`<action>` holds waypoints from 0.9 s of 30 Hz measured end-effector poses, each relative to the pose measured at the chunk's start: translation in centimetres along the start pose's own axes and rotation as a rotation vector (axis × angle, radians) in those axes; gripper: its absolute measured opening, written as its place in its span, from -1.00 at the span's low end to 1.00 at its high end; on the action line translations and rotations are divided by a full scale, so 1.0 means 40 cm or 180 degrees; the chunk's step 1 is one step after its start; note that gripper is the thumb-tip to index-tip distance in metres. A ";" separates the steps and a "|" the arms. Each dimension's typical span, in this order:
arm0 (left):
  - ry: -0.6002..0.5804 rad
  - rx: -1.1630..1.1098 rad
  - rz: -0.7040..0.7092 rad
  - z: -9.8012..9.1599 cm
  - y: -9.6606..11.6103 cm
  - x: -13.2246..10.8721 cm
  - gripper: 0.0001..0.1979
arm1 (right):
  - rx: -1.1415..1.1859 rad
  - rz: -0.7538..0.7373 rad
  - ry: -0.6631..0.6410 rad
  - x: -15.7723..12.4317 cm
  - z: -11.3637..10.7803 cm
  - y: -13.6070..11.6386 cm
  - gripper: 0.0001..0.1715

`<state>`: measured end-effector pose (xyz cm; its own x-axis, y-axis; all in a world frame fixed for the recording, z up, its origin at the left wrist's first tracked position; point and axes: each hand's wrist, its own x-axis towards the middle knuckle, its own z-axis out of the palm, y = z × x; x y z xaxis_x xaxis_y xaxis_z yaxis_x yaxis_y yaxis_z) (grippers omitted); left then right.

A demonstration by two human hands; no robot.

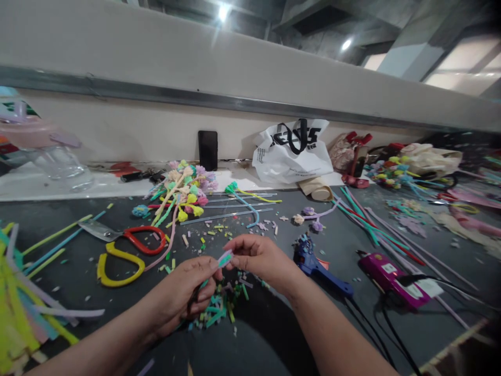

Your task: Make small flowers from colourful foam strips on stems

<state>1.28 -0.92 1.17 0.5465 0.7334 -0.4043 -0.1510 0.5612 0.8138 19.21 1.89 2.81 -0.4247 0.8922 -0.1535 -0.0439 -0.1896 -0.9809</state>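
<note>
In the middle of the head view, my left hand is closed, pinching teal and lilac pipe-cleaner pieces between thumb and forefinger. My right hand is closed on the other end of the same small pieces, its fingertips almost meeting the left ones. A bit of teal shows below the left fingers; the rest of it is hidden in the palm. Under both hands lies a heap of short cut pieces in green, teal and lilac. Scissors with one red and one yellow handle lie left of my left hand.
A blue glue gun and a magenta power box with black cords lie to the right. Pipe-cleaner flowers, a phone and a white bag are at the back. Long yellow strips fill the left edge.
</note>
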 end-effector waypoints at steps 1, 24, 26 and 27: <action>-0.0021 -0.0033 -0.0012 0.000 0.000 0.000 -0.75 | -0.0012 -0.0006 0.0019 0.000 0.000 -0.001 -0.75; -0.0353 -0.0138 -0.0369 -0.013 0.014 -0.002 -0.76 | -0.0116 0.0076 0.0165 0.004 -0.011 0.003 -0.84; -0.0384 -0.0177 -0.0420 -0.015 0.012 -0.002 -0.77 | -0.0115 0.0111 0.0181 0.003 -0.011 0.004 -0.84; -0.0399 -0.0201 -0.0455 -0.016 0.011 -0.002 -0.77 | -0.0120 0.0122 0.0195 0.003 -0.010 0.005 -0.84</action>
<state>0.66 -0.48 1.29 0.6639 0.5931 -0.4555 -0.1137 0.6821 0.7224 19.52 2.13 2.56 -0.3692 0.9082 -0.1969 0.0061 -0.2096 -0.9778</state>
